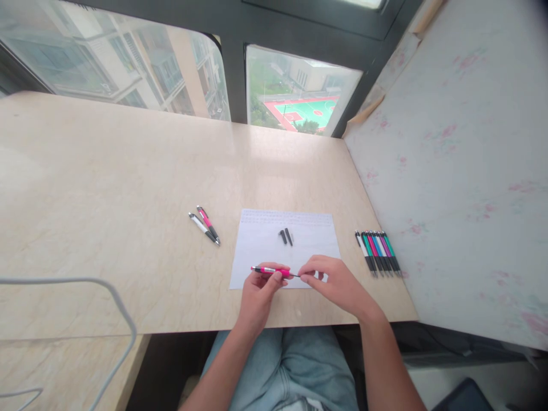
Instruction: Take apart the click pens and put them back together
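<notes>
Above the near edge of a paper sheet point(257, 245), my left hand point(264, 286) is closed around a pink pen barrel point(270, 270), its clip end pointing left. A thin dark pen refill point(294, 275) sticks out of the barrel's right end. My right hand point(326, 278) pinches the refill's far end between thumb and fingertips. On the paper beyond my hands lie a black pen grip point(288, 236) and a shorter black piece point(282, 237), with a small thin part, perhaps a spring, beside them. Faint handwriting runs along the sheet's top.
Left of the paper, a white pen point(201, 226) and a pink pen point(208, 222) lie with tips together. Several pens point(379, 251) form a row at right, near the patterned wall point(449, 188). A grey cable point(115, 297) curves over the desk's left. Windows stand behind.
</notes>
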{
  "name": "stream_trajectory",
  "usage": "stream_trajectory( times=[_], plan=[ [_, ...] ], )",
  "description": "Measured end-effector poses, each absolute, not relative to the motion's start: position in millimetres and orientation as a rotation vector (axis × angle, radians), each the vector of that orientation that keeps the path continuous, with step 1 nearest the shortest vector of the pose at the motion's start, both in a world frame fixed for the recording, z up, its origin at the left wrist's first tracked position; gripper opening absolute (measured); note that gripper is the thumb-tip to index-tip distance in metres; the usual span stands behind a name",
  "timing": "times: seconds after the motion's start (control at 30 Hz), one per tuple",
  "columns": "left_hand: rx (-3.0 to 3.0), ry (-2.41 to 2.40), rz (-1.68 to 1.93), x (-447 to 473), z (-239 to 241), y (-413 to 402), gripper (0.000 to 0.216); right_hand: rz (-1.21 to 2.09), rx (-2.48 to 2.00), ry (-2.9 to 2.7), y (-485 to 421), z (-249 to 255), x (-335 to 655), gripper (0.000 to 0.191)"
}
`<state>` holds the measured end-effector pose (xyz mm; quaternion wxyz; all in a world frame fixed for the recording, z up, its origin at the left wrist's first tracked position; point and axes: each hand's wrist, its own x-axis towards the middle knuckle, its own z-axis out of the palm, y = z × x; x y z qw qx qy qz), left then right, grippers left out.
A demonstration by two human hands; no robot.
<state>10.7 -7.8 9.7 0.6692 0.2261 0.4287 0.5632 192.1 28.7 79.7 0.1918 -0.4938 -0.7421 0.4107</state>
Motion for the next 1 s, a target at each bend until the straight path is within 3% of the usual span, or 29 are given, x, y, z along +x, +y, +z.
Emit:
stream_trajectory(
  times=[0.43, 1.0],
  plan=[
    [0.357, 0.942, 1.318, 9.6, 9.6, -5.0, 0.019, 0.976, -1.785, -1.916, 15.4, 53.1, 240.5, 0.015],
    [0.353, 0.902, 1.306, 8.7, 4.0, -6.0, 0.016, 0.53, -2.009, -1.795, 62.1, 11.3, 160.6, 0.018]
  ],
)
